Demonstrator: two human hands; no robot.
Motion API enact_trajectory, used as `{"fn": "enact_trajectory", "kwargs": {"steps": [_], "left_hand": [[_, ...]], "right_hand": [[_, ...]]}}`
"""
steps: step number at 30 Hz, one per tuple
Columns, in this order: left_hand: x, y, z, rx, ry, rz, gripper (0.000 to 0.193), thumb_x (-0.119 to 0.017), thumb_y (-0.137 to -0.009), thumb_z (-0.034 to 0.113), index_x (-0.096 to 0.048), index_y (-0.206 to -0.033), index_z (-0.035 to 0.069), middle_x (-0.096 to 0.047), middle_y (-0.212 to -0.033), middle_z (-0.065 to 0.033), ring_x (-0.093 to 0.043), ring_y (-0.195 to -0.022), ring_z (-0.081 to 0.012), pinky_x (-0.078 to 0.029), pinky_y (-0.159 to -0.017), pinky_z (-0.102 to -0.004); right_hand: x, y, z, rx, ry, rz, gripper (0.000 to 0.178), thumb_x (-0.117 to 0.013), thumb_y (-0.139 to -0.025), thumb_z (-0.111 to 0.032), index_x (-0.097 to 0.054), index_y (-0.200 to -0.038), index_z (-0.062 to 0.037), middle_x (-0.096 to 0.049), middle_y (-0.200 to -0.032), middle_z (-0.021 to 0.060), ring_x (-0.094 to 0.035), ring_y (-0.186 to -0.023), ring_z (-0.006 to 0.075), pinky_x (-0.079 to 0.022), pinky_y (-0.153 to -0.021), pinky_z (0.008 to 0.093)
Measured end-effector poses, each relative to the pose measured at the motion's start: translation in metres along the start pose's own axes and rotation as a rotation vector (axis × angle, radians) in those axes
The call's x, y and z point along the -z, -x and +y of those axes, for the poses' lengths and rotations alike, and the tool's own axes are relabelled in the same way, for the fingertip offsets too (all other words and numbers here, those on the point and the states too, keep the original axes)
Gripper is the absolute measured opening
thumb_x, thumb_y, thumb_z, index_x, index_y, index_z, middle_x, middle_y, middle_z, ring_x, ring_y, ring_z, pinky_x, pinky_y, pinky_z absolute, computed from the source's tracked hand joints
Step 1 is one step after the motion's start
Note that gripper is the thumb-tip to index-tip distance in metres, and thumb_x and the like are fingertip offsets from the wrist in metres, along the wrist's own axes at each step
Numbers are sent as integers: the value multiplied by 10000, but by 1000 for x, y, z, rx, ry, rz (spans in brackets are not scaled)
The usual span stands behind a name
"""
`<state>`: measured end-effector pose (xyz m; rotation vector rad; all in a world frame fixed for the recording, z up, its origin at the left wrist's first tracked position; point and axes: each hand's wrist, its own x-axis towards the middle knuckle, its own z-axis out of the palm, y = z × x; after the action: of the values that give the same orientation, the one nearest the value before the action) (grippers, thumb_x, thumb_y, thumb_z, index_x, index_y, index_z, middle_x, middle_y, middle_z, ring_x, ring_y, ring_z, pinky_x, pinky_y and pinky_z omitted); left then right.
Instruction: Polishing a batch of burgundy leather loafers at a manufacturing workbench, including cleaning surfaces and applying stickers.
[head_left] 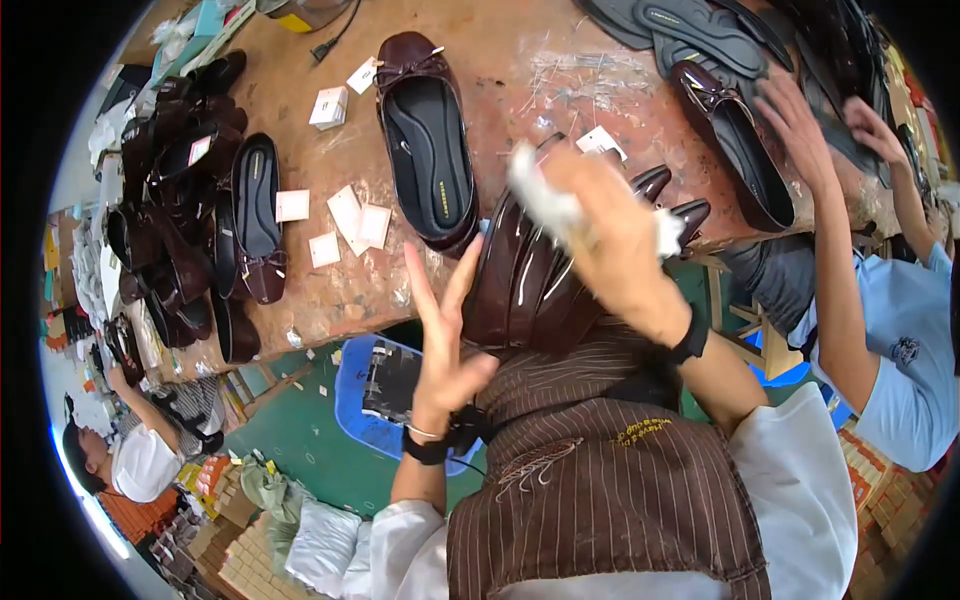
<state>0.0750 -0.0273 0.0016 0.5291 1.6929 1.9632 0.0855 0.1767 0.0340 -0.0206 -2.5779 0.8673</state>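
My right hand (pixel 615 235) grips a crumpled white cloth (pixel 545 200), smeared by motion, over a group of glossy dark burgundy shoes (pixel 510 290) at the table's front edge. Some of these shoes are hidden under the hand. My left hand (pixel 445 335) is beside them on the left, fingers spread and holding nothing. Its fingertips come close to the end of a single burgundy flat shoe (pixel 430 150) with a bow and a black insole, lying on the table. Whether they touch it I cannot tell.
Burgundy shoes (pixel 180 210) are heaped at the left, with paper tags (pixel 345 215) nearby. A co-worker's hands (pixel 800 120) are at the right, near another shoe (pixel 735 150) and black insoles (pixel 690 35). Thin pins (pixel 590 85) lie scattered. A blue bin (pixel 355 385) stands below.
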Motion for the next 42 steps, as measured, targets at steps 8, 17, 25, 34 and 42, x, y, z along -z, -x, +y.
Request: {"fn": "enact_trajectory", "kwargs": {"steps": [8, 17, 25, 34, 42], "left_hand": [[18, -21, 23, 286, 279, -68, 809, -238, -1047, 618, -29, -1638, 106, -297, -1603, -289, -266, -1513, -383, -139, -1247, -467], [-75, -19, 24, 77, -1306, 30, 1428, -907, -539, 608, -161, -1601, 11, -273, -1479, -400, -365, -1300, -564, -317, -1110, -576], [-47, -32, 30, 191, -860, 259, 1139, -874, -616, 297, -320, -1597, 137, -551, -1142, -203, -600, -1057, -382, -488, -948, -429], [-46, -24, 63, 304, 388, 271, 916, -758, -868, 90, -210, -1592, -28, -466, -1502, -163, -468, -1363, -220, -403, -1106, -311], [-6, 5, 34, 453, 820, 386, 774, -717, -910, 189, -314, -1541, -7, -526, -1440, -121, -524, -1294, -189, -448, -1062, -328]], "right_hand": [[-40, 81, -22, 386, -421, -410, 456, -649, -724, 20, -708, -1163, -91, -672, -1274, 89, -675, -1127, 279, -577, -937, 388], [91, 89, 85, -469, -585, 614, 246, -603, -972, -39, -661, -1191, 56, -703, -1164, 177, -682, -1045, 228, -535, -938, 367], [35, 43, 106, -698, -645, 626, 289, -580, -972, 5, -619, -1252, 64, -649, -1281, 150, -588, -1196, 227, -416, -1062, 348], [33, -20, 21, -141, -641, 529, 497, -597, -840, 80, -619, -1334, 26, -635, -1344, 176, -616, -1232, 299, -445, -1087, 399], [66, -74, -56, 758, -454, 75, 443, -698, -706, 47, -745, -1132, -64, -679, -1235, 155, -647, -1195, 365, -550, -1017, 447]]}}
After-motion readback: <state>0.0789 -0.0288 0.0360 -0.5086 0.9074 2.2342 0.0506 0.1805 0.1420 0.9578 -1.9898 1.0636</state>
